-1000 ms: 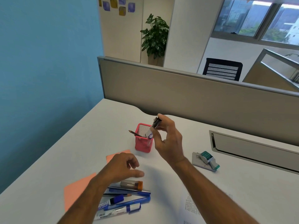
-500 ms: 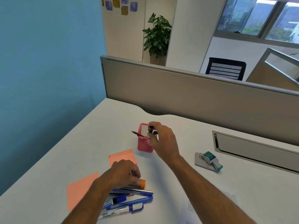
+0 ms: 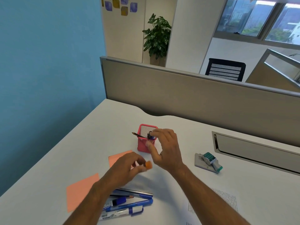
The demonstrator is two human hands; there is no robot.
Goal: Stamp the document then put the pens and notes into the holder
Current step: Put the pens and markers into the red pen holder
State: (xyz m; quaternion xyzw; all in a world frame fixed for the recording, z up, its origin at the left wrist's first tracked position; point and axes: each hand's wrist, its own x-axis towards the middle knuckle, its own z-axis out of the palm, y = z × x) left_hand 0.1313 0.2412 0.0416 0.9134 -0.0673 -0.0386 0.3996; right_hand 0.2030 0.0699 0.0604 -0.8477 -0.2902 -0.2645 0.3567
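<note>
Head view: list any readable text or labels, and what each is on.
Nothing reads cleanly.
Stamp pad: starts "co", rest hidden by the stamp.
Marker with blue cap: blue letters, too blurred.
Lowest marker: barcode and dark word, too blurred.
Document: printed lines, too small to read.
Orange notes: blank.
</note>
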